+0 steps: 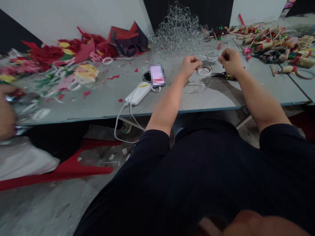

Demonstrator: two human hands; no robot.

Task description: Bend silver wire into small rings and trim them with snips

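Note:
My left hand (190, 67) is closed in a pinch at the left of a small tape roll (204, 71) lying on the table. What its fingertips hold is too fine to make out. Opposite it, my right hand (230, 61) pinches thin silvery wire, its fingertips pointing left. Between the two hands lie more straight wire pieces (208, 62). Pliers with black and yellow handles (228, 77) rest under my right wrist, jaws toward the tape roll. Nearer the table edge are loose bent wires (197, 87).
A tangled heap of silvery wire (178, 31) stands behind my hands. Left are a phone (157, 75), a white power bank (138, 94) with a hanging cable, and red artificial flowers (49, 54). Small wooden figures (265, 46) crowd the right. Another person's arm (6, 113) is at far left.

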